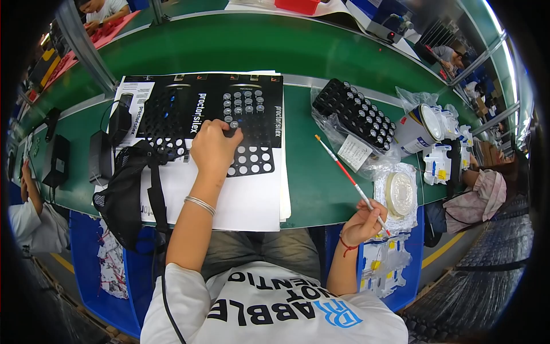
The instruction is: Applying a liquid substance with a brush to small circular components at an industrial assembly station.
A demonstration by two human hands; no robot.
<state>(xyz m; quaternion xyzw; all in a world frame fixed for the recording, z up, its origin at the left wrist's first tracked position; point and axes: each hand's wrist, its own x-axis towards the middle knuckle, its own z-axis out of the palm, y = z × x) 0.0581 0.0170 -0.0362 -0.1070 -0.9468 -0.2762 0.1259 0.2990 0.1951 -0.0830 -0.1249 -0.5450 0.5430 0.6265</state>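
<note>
- A factory workshop
- Long green workbench (309, 192), grey metal post (86, 49)
- White-shirted co-worker (110, 9) beyond it
- Blue plastic bin (85, 272) below
- Yellow painted floor line (444, 249)

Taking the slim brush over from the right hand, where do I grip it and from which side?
Grip the slim brush probably by its red handle section, from the left: that thin, straight part is bare, the right hand holds the lower handle, and the bristles point away from the person.
</note>
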